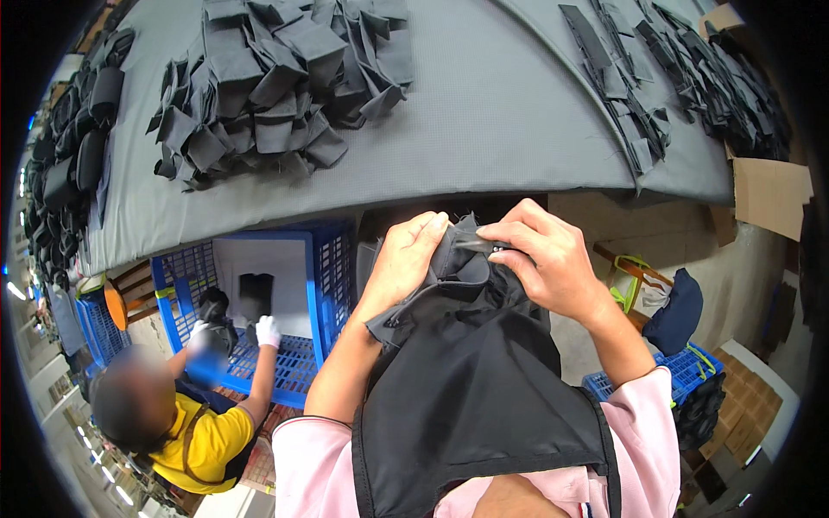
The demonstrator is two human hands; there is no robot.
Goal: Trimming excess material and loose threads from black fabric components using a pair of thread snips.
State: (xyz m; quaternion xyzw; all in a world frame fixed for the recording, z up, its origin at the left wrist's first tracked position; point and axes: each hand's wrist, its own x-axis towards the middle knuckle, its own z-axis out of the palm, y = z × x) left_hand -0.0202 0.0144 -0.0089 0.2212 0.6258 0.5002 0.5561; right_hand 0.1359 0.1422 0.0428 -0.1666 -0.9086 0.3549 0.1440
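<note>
My left hand (404, 259) pinches a dark grey sewn fabric piece (458, 268) between thumb and fingers, in front of my chest. The fabric is bunched, with loose threads along its upper edge. In my right hand (546, 255) is a small pair of thread snips (477, 245), its thin metal blades pointing left against the fabric. My fingers hide most of the snips' handle, so how far the blades are apart does not show. Below the hands, a black apron (484, 397) covers my front, and the fabric's lower folds merge with it.
A grey-covered table (484, 129) spans the far side, bearing a heap of grey fabric pieces (268, 86) and strips (617, 86) at right. On the left, a person (199, 432) with white gloves handles dark pieces over a blue crate (318, 302). Cardboard (773, 194) stands right.
</note>
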